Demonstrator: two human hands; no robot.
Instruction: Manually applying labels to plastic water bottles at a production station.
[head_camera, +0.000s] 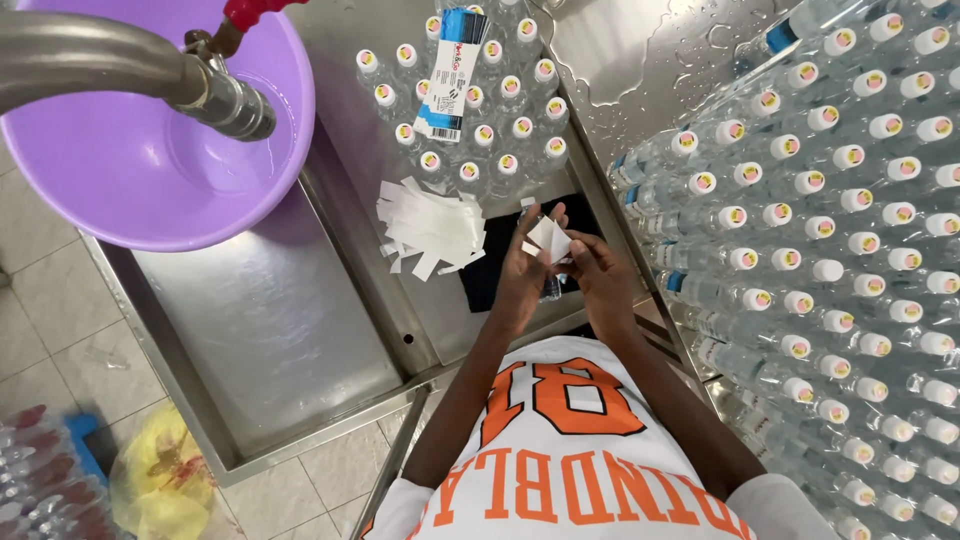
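My left hand and my right hand meet over a steel counter, both gripping a small clear plastic bottle and a white paper label folded around it. A black cloth lies under the hands. Just left of them sits a loose heap of white label strips. Behind the heap stands a cluster of capped clear bottles with one blue-and-white printed label lying on top.
A purple basin holding water sits at the upper left under a steel tap pipe. A steel trough lies below it. Stacked rows of capped bottles fill the right side. A yellow bag lies on the tiled floor.
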